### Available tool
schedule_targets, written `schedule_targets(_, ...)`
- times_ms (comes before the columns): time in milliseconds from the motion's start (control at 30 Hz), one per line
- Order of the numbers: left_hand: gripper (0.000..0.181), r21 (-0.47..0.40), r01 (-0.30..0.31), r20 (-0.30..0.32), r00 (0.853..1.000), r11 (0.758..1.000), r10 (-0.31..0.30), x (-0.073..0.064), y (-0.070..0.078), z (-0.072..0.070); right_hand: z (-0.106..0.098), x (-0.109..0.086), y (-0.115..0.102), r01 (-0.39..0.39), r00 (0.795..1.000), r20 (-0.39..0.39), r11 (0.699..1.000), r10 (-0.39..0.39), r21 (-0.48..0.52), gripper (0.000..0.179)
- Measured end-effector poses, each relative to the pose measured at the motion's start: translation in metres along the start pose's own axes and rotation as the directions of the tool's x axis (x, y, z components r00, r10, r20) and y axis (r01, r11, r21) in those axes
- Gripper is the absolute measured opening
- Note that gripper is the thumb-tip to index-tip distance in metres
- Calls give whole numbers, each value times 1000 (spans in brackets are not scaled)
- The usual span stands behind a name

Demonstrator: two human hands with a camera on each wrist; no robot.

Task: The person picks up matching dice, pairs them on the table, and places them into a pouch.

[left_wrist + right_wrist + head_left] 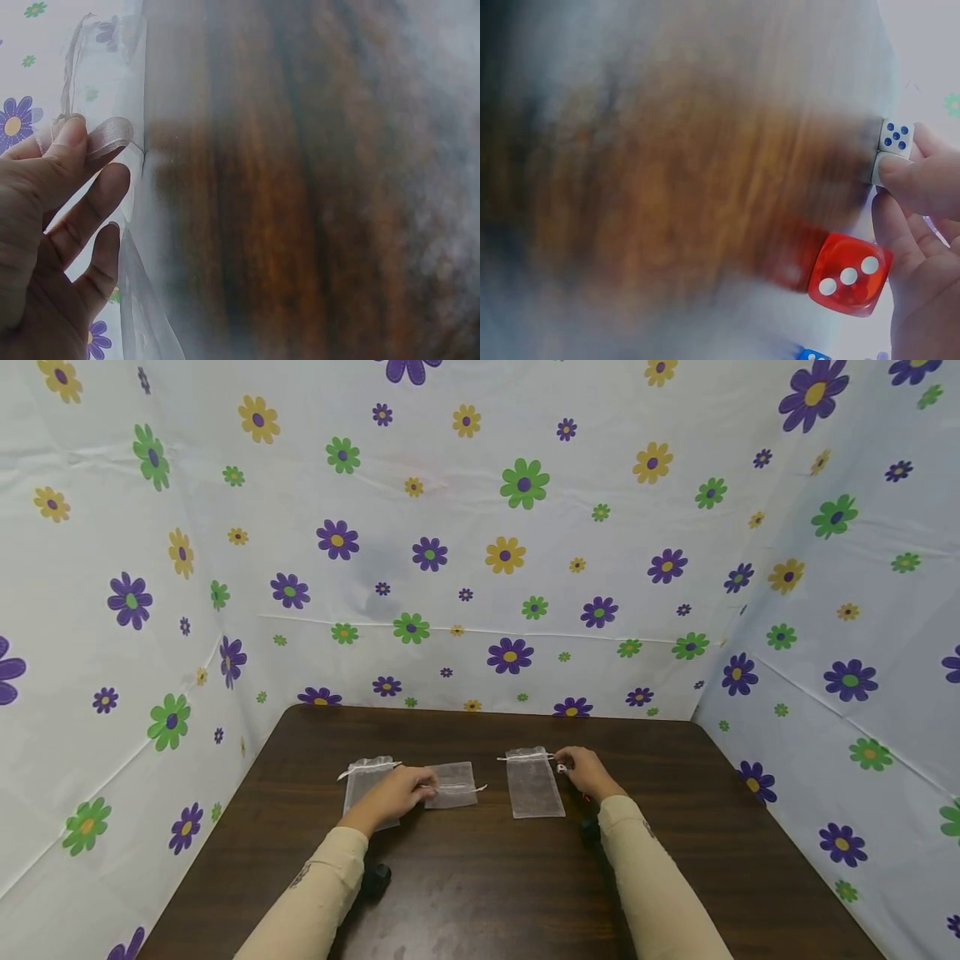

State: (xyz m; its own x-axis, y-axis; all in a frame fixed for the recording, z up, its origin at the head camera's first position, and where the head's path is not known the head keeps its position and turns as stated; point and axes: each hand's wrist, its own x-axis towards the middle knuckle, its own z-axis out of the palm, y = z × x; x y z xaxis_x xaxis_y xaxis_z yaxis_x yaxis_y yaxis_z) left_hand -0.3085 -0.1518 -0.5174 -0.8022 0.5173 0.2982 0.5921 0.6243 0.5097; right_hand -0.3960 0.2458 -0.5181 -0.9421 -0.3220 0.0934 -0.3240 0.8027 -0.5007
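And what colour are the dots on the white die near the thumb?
The white die has blue dots, seen best in the right wrist view.

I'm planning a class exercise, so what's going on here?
At a brown table, a person's left hand pinches the middle sheer bag, which lies between a left bag and a right bag. Their right hand holds small white dice beside the right bag. A red die and a partly visible blue die are close by. The right bag looks empty.
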Motion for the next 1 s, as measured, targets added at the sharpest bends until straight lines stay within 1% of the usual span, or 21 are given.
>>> schedule_targets(333, 6, 4, -2, 1, 1000, 1000, 2, 1, 0, -1, 0, -1, -2, 5, 1000, 14, 1000, -5, 12, 27)
schedule_targets(467, 5, -3, -4, 6, 1000, 1000, 4, 1, -1, 0, 0, -1, -3, -7, 1000, 20, 1000, 6, 24, 26)
schedule_targets(600, 5, -1, -8, -3, 1000, 1000, 8, 1, -1, 0, 0, -1, -4, -16, 1000, 21, 999, 15, 29, 26)
schedule_targets(733, 6, -8, 4, 0, 1000, 1000, -4, 1, -1, -1, 1, -1, -6, -21, 1000, 23, 1000, 21, 20, 25)
schedule_targets(867, 2, -19, 13, 11, 1000, 1000, -13, 0, 0, -2, 1, -1, -6, -24, 999, 23, 1000, 24, 14, 22)
schedule_targets(1000, 4, -17, 22, 12, 1000, 1000, -22, 0, -1, -1, 1, -1, -5, -23, 1000, 19, 1000, 23, 8, 20)
